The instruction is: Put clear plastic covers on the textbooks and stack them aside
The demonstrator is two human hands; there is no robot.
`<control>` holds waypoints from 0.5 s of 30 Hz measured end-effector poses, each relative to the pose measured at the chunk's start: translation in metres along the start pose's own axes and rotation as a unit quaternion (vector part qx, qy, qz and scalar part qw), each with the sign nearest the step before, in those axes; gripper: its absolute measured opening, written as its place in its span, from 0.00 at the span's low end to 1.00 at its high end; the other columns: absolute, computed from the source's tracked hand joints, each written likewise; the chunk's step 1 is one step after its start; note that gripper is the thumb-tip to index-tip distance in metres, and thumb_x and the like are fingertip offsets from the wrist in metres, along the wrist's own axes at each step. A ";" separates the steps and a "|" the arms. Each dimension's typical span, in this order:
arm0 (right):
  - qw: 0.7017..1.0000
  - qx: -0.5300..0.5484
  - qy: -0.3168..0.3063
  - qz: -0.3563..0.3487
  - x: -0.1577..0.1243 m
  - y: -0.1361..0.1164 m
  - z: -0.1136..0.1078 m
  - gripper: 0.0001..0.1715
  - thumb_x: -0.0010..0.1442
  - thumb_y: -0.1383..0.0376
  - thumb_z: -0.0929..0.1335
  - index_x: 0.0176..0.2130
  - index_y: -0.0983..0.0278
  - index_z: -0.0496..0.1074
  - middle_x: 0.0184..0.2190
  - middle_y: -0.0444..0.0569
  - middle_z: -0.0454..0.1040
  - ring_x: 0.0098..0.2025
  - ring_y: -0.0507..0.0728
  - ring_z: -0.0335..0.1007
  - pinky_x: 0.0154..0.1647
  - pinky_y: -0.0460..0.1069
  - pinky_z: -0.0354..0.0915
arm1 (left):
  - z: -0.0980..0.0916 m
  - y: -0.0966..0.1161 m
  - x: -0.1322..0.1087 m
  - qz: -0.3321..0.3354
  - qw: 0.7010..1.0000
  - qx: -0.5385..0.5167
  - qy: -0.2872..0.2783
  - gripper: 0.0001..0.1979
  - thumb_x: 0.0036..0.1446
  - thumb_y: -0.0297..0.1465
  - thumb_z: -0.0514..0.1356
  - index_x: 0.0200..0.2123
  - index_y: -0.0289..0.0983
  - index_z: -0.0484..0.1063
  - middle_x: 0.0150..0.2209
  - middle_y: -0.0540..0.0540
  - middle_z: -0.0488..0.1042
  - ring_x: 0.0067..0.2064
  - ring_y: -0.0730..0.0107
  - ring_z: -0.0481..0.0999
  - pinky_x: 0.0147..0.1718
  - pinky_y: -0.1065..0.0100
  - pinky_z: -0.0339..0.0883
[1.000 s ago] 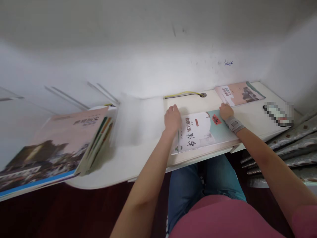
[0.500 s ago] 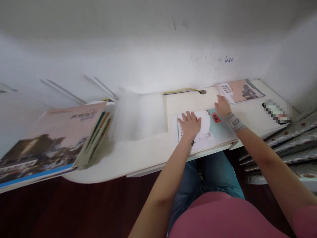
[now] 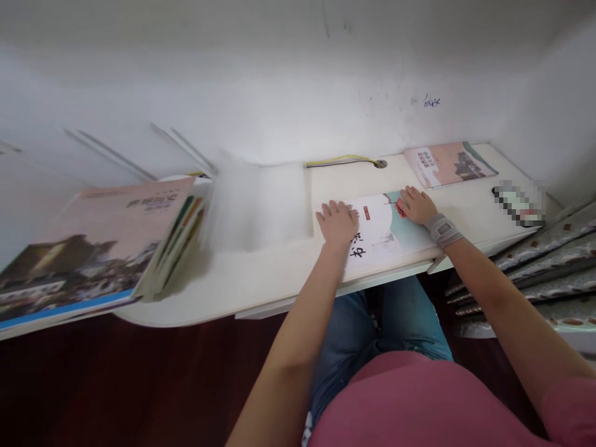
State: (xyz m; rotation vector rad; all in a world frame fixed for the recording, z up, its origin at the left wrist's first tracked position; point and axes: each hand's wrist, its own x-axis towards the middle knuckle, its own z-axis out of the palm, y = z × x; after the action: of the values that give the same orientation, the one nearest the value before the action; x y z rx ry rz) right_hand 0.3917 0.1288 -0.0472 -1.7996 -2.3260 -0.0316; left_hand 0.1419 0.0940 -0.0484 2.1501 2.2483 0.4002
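Observation:
A book with a white and pale green cover point(image 3: 379, 239) lies flat on the white desk, black brush-style characters on its front. My left hand point(image 3: 338, 222) rests over its left edge, fingers spread, hiding part of the cover. On the green portion, my right hand point(image 3: 419, 206) lies with fingers stretched out, partly covering a red label; a grey band with a small square device is round that wrist. Behind the right hand, close to the wall, is a pink book point(image 3: 449, 164), which neither hand touches.
At left stands a pile of books point(image 3: 139, 217) with a pink cover on top. A frosted, translucent sheet or case point(image 3: 261, 205) is beside it. A yellow cable point(image 3: 342, 159) runs into a desk hole. A phone-like object point(image 3: 516, 202), blurred out, lies right, above grey patterned folds point(image 3: 549, 261).
My left hand has slid left to the book's edge, uncovering more of the characters. My right hand has come down from near the pink book onto the red label. The view has shifted slightly.

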 end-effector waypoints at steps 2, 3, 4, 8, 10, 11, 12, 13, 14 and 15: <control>0.997 0.023 0.042 0.056 0.002 0.004 -0.002 0.30 0.63 0.59 0.58 0.60 0.73 0.60 0.63 0.65 0.57 0.64 0.67 0.50 0.59 0.60 0.51 | -0.007 0.004 -0.001 0.014 1.000 0.004 0.001 0.29 0.63 0.41 0.42 0.62 0.30 0.59 0.66 0.33 0.53 0.66 0.40 0.47 0.61 0.42 0.41; 0.993 0.045 0.062 0.095 0.005 0.007 -0.004 0.29 0.62 0.60 0.59 0.58 0.73 0.62 0.61 0.66 0.60 0.62 0.68 0.54 0.58 0.60 0.53 | -0.011 0.006 -0.001 0.022 1.000 0.000 -0.008 0.29 0.63 0.41 0.42 0.62 0.32 0.59 0.66 0.35 0.52 0.67 0.39 0.47 0.61 0.41 0.41; 0.986 0.072 0.074 0.132 0.008 0.011 -0.005 0.26 0.61 0.61 0.60 0.55 0.72 0.65 0.57 0.66 0.64 0.59 0.68 0.58 0.55 0.59 0.56 | -0.016 0.007 -0.001 0.027 0.999 -0.006 -0.022 0.29 0.63 0.41 0.42 0.62 0.32 0.58 0.67 0.35 0.51 0.66 0.38 0.46 0.61 0.40 0.42; 0.966 0.159 0.060 0.197 0.026 0.032 -0.009 0.15 0.58 0.60 0.63 0.34 0.66 0.74 0.35 0.60 0.76 0.40 0.64 0.70 0.42 0.56 0.63 | -0.032 0.007 0.005 0.012 0.995 -0.040 -0.087 0.30 0.63 0.40 0.44 0.64 0.30 0.54 0.68 0.34 0.47 0.66 0.35 0.45 0.60 0.39 0.45; 0.961 0.186 0.061 0.193 0.035 0.040 -0.008 0.12 0.55 0.60 0.64 0.27 0.64 0.72 0.29 0.55 0.75 0.35 0.61 0.70 0.39 0.54 0.63 | -0.034 0.003 0.008 -0.002 0.994 -0.061 -0.092 0.29 0.62 0.38 0.46 0.63 0.30 0.55 0.67 0.33 0.47 0.66 0.35 0.45 0.60 0.39 0.44; 0.958 0.201 0.067 0.192 0.040 0.043 -0.007 0.11 0.54 0.61 0.65 0.25 0.63 0.71 0.27 0.53 0.74 0.34 0.60 0.69 0.38 0.53 0.63 | -0.035 -0.001 0.009 -0.008 0.993 -0.083 -0.086 0.28 0.62 0.37 0.48 0.62 0.30 0.56 0.67 0.33 0.48 0.66 0.36 0.46 0.60 0.40 0.45; 0.954 0.216 0.076 0.191 0.043 0.044 -0.005 0.10 0.53 0.61 0.65 0.24 0.63 0.71 0.26 0.52 0.74 0.33 0.59 0.69 0.37 0.53 0.63 | -0.035 -0.006 0.011 -0.020 0.990 -0.121 -0.076 0.27 0.61 0.35 0.49 0.61 0.31 0.57 0.67 0.32 0.49 0.66 0.39 0.47 0.60 0.43 0.46; 0.950 0.231 0.088 0.191 0.046 0.045 -0.003 0.10 0.52 0.62 0.65 0.23 0.62 0.70 0.25 0.51 0.73 0.32 0.59 0.68 0.37 0.52 0.63 | -0.035 -0.012 0.013 -0.036 0.983 -0.170 -0.063 0.25 0.60 0.33 0.50 0.60 0.31 0.58 0.66 0.32 0.50 0.66 0.42 0.48 0.61 0.45 0.47; 0.945 0.246 0.101 0.190 0.048 0.045 0.000 0.09 0.52 0.62 0.64 0.22 0.62 0.68 0.24 0.50 0.72 0.31 0.58 0.67 0.37 0.52 0.63 | -0.035 -0.020 0.015 -0.056 0.973 -0.220 -0.051 0.24 0.60 0.32 0.51 0.58 0.32 0.59 0.65 0.32 0.53 0.66 0.46 0.50 0.61 0.48 0.49; 0.940 0.261 0.117 0.189 0.049 0.044 0.002 0.09 0.52 0.62 0.64 0.22 0.62 0.67 0.23 0.49 0.71 0.31 0.58 0.66 0.36 0.52 0.62 | -0.037 -0.028 0.019 -0.077 0.961 -0.264 -0.042 0.22 0.59 0.30 0.52 0.57 0.32 0.60 0.63 0.31 0.57 0.65 0.48 0.53 0.60 0.50 0.51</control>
State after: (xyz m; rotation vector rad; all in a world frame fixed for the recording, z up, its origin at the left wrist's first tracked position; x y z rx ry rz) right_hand 0.4223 0.1873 -0.0456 -1.7981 -1.5966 0.3703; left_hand 0.1069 0.1049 -0.0149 1.6777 1.9535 0.7795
